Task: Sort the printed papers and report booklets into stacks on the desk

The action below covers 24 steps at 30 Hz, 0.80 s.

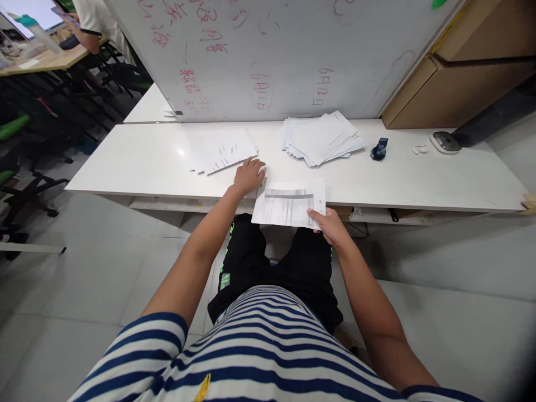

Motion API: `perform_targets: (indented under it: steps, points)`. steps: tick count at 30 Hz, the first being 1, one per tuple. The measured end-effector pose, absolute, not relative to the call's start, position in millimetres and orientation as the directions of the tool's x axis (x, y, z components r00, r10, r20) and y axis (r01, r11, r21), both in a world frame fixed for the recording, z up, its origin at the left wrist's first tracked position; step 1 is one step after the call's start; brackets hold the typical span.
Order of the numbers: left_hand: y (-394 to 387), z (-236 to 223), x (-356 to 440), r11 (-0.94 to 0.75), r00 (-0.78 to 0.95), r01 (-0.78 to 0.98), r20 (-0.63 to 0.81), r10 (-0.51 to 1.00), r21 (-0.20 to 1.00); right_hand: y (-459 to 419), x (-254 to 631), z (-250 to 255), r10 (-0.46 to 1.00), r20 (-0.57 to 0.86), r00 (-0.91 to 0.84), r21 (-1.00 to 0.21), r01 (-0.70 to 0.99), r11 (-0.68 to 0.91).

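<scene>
"What have you got there?"

"A printed sheet (288, 204), maybe more than one layer. My right hand (330, 224) pinches its near right corner, thumb on top. It tilts over the front edge of the tabletop (146, 162)."

"And your left hand (249, 176)?"

"Palm down by the sheet's far left corner, fingers loosely bent, moderately wide. I can't tell whether it grips that corner."

"How far along are the papers?"

"In two lots, apart from what I hold. A small fanned pile (228, 153) lies just beyond my left hand, to its left; a bigger, untidy pile (320, 137) lies beyond the sheet. Neither is squared up. Which papers have been dealt with, I can't tell."

"Anything in the way?"

"The whiteboard (293, 61) stands close behind both piles, limiting reach that way. A dark blue object (379, 149), a small white item (419, 149) and a rounded device (445, 143) sit well right of my hands, blocking neither."
</scene>
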<state>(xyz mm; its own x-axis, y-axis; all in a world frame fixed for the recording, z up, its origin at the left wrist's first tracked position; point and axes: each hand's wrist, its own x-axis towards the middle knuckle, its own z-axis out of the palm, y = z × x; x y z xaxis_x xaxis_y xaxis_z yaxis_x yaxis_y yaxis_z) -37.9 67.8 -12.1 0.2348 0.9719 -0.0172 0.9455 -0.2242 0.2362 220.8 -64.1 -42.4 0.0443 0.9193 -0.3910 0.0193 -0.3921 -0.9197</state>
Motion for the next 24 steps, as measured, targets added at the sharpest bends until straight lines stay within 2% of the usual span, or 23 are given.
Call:
perform_targets:
  steps: [8,17,21,24]
  points:
    - [67.5,-11.1,-34.9,-0.262,0.275,0.944,-0.039,0.961,0.201,-66.4,218.6,-43.7,0.918,-0.389,0.075,-0.92,0.026,-0.392]
    - [71.3,-8.6,-42.5,-0.138,0.167,0.923,-0.052,0.985,0.359,-81.6,224.3,-34.8,0.938,-0.338,0.075,-0.931,0.116,-0.345]
    - [68.8,-5.0,-43.4,-0.158,0.186,0.914,-0.041,0.982,0.374,-95.8,247.2,-28.7,0.933,-0.348,0.096,-0.926,0.121,-0.358]
    - [68.8,-5.6,-43.5,-0.17,0.194,0.92,-0.034,0.98,0.354,-105.6,262.8,-24.7,0.941,-0.323,0.103,-0.942,0.062,-0.331]
